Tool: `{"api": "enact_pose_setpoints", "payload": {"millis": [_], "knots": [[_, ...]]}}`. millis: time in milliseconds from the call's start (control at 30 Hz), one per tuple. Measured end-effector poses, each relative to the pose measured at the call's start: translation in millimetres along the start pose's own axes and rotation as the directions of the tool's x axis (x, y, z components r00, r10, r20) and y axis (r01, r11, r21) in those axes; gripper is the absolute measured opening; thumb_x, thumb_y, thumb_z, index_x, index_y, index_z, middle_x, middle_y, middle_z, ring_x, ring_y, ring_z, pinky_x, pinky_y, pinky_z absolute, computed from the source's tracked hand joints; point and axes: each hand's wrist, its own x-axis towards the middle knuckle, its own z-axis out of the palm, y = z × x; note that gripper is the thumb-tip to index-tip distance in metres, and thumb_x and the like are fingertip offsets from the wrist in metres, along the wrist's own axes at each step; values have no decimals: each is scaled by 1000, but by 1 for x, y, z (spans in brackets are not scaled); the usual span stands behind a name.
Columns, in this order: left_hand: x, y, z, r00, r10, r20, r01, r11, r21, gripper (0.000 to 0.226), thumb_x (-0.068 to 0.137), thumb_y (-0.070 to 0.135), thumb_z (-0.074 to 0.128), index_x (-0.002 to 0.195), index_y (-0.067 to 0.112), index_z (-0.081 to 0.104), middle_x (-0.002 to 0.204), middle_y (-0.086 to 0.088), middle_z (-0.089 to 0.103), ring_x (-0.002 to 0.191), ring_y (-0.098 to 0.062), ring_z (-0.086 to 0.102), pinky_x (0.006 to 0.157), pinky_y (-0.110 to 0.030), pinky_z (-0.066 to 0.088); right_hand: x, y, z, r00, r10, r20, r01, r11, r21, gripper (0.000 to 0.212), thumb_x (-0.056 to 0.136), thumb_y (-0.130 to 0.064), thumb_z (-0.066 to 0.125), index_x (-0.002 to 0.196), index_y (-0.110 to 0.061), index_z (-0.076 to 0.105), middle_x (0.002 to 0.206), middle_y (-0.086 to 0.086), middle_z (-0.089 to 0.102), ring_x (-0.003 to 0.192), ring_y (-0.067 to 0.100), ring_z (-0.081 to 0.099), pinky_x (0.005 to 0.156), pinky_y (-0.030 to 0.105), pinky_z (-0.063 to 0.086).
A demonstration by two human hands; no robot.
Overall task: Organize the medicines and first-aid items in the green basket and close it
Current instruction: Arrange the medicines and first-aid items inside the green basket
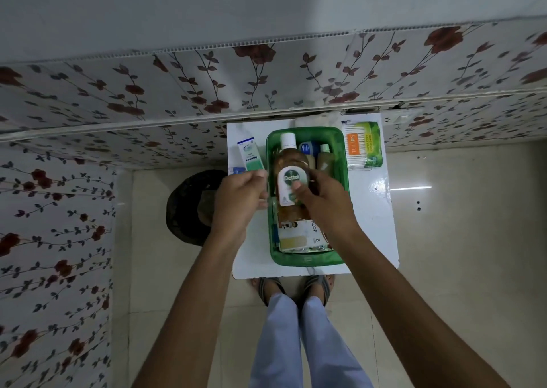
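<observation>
White surface (376,216), frame centre: green basket (307,260) partly filled. Right hand (322,198) grips Dettol bottle (291,186); left hand (239,201) grip state unclear. Swab pack (364,144) and tube box (250,155) remain outside; basket unclosed.

Green basket (306,261) on white board (376,224). Amber bottle (291,177), white cap, white-green label. White-green box (250,156) left of basket. Green pack (364,145) with orange panel at far right. Wall panels (177,91) white with dark red roses, grey-green leaves. Floor (458,239) cream. Trousers (296,343) pale blue.
</observation>
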Motion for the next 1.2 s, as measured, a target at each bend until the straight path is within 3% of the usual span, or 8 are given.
{"api": "enact_pose_setpoints", "payload": {"millis": [267, 433, 567, 667, 900, 1033, 1100, 1200], "knots": [[55, -33, -32, 964, 178, -199, -74, 894, 441, 9, 83, 10, 56, 81, 14, 64, 87, 1, 61, 76, -15, 55, 72, -26, 40, 24, 6, 31, 989, -114, -93, 52, 863, -502, 38, 84, -3, 54, 122, -4, 49, 115, 23, 59, 98, 39, 59, 77, 38, 50], [99, -69, -28, 988, 78, -131, 22, 776, 631, 63, 54, 53, 69, 98, 9, 58, 104, -16, 63, 89, -33, 63, 76, -44, 54, 25, 15, 23, 960, -215, -178, 16, 678, -735, 49, 83, -9, 58, 128, -11, 40, 110, 18, 61, 83, 38, 64, 56, 33, 39], [95, -63, -23, 987, 50, -155, 58, 781, 622, 51, 67, 25, 78, 105, 2, 53, 108, -17, 63, 95, -34, 62, 72, -35, 47, 29, -16, 30, 855, -507, -112, 361, 736, -572, 28, 79, 0, 56, 106, -6, 56, 98, 17, 65, 84, 34, 60, 61, 36, 48], [103, -73, -37, 980, -52, -191, 141, 862, 487, 31, 72, 14, 73, 97, 1, 62, 105, -19, 68, 92, -32, 65, 80, -42, 55, 50, -49, 56, 746, -664, -42, 464, 564, -683, 31, 71, -1, 58, 102, -3, 61, 84, 15, 70, 84, 33, 59, 72, 37, 46], [84, -62, -87, 943, -88, -321, 139, 980, 140, 14, 74, 5, 68, 67, 14, 59, 91, -19, 67, 77, -31, 65, 82, -49, 55, 102, -75, 108, 946, -87, 313, 308, -66, -949, 38, 88, -25, 41, 124, -14, 49, 121, 0, 58, 125, 36, 44, 112, 49, 13], [73, -45, -105, 952, -67, -297, 66, 998, -15, 15, 86, 7, 54, 99, 4, 63, 93, -16, 65, 75, -22, 63, 80, -43, 53, 98, -74, 100, 903, -309, 299, 395, 326, -859, 46, 83, -23, 53, 125, -9, 40, 112, 11, 64, 116, 33, 48, 97, 40, 36], [62, -31, -101, 972, -46, -230, 27, 996, -81, 25, 91, 8, 47, 114, 3, 57, 100, -13, 63, 79, -18, 62, 75, -35, 52, 82, -82, 80, 893, -365, 265, 450, 692, -564, 49, 82, -24, 58, 124, -9, 38, 104, 18, 65, 103, 34, 54, 80, 39, 51], [38, -14, -81, 991, 40, -127, -50, 996, -76, 18, 89, 13, 52, 105, 10, 61, 95, -9, 66, 84, -22, 65, 82, -38, 53, 55, -77, 25, 941, -288, 176, 323, 919, -224, 40, 84, -21, 62, 118, -16, 43, 102, 11, 65, 79, 24, 64, 55, 22, 54]]}}
